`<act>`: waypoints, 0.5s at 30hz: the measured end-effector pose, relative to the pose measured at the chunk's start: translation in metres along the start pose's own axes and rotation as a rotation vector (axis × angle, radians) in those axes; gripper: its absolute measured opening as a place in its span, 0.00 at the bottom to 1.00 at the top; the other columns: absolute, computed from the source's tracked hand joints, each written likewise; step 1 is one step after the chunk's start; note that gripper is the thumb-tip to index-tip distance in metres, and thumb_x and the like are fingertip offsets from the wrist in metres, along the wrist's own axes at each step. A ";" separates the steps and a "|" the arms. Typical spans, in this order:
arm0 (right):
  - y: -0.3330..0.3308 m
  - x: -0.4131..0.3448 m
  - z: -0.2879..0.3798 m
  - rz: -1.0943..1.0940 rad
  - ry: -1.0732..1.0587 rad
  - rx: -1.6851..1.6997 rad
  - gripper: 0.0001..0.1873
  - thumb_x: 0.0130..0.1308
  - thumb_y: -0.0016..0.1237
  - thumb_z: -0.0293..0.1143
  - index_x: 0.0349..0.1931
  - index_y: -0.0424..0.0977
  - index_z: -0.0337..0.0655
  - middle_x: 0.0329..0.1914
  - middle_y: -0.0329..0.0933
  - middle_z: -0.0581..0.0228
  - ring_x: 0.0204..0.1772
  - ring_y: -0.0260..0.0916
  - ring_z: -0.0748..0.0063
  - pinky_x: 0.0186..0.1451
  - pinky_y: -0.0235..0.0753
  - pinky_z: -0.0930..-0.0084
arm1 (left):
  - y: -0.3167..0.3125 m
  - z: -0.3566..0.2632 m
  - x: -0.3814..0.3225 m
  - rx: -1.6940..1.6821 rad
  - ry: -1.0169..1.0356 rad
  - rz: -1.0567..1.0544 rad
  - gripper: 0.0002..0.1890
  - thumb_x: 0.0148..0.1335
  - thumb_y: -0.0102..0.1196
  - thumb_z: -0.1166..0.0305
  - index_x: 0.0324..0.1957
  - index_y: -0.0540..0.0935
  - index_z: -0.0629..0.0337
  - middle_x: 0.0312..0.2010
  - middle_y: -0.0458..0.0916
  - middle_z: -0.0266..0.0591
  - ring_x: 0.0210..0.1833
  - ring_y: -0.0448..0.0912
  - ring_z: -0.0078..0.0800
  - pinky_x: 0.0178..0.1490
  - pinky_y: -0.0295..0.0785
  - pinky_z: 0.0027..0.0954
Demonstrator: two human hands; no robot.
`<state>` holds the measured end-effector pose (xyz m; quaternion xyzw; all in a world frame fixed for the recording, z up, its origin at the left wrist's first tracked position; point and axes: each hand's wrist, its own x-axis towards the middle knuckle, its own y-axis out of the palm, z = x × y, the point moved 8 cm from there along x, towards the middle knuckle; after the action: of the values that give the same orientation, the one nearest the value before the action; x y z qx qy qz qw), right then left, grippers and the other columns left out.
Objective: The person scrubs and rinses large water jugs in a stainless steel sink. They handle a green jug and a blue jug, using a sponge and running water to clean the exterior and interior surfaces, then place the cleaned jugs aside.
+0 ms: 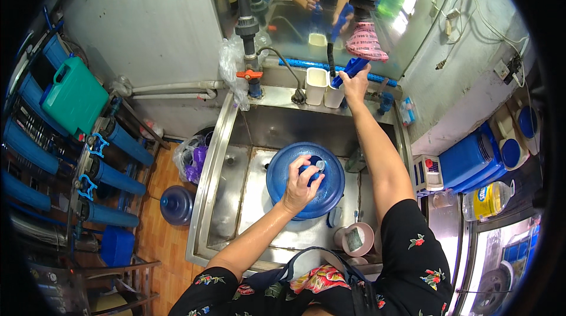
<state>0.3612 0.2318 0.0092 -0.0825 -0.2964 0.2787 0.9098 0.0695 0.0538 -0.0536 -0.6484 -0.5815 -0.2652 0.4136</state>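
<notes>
A round blue water jug (281, 174) stands upright in the stainless steel sink. My left hand (303, 183) curls over its top, fingers around a small blue cap (319, 165) at the neck; the fingers partly hide how the cap sits. My right hand (356, 88) reaches to the sink's back ledge and grips a blue hand-held tool (351, 70), whose exact kind I cannot tell. That tool is beside a white plastic container (334, 96), with a second white container (317, 86) to its left. Pink printed wrap (366, 41) hangs just above the tool.
A dark pipe with an orange valve handle (249, 75) rises at the back left. A pink tub with a scrubbing pad (353, 239) sits at the sink's near right. Another jug (177, 205) is on the floor. Blue filter housings (119, 179) line the left; a blue container (464, 156) is right.
</notes>
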 end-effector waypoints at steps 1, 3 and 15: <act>0.008 0.002 -0.004 0.042 0.006 -0.081 0.39 0.49 0.68 0.29 0.58 0.56 0.37 0.47 0.78 0.38 0.53 0.77 0.36 0.57 0.75 0.52 | -0.003 0.000 -0.001 0.012 0.035 -0.016 0.28 0.48 0.74 0.75 0.49 0.72 0.58 0.49 0.69 0.50 0.55 0.74 0.47 0.55 0.75 0.42; 0.021 0.004 -0.016 0.136 0.028 -0.224 0.40 0.48 0.69 0.30 0.58 0.57 0.37 0.47 0.79 0.38 0.53 0.77 0.36 0.58 0.75 0.52 | -0.014 0.018 -0.008 -0.017 -0.145 -0.106 0.28 0.45 0.77 0.74 0.44 0.71 0.57 0.48 0.68 0.49 0.55 0.77 0.47 0.55 0.77 0.42; -0.007 -0.156 -0.008 0.562 0.014 0.202 0.13 0.62 0.60 0.37 0.41 0.83 0.37 0.38 0.85 0.59 0.43 0.81 0.72 0.49 0.78 0.72 | -0.016 0.023 -0.058 0.078 -0.266 0.081 0.18 0.48 0.75 0.72 0.26 0.73 0.65 0.56 0.77 0.61 0.54 0.80 0.50 0.53 0.76 0.38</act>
<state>0.2649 0.1400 -0.0722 -0.0721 -0.2264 0.5471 0.8027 0.0404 0.0419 -0.1093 -0.6841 -0.6146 -0.1372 0.3679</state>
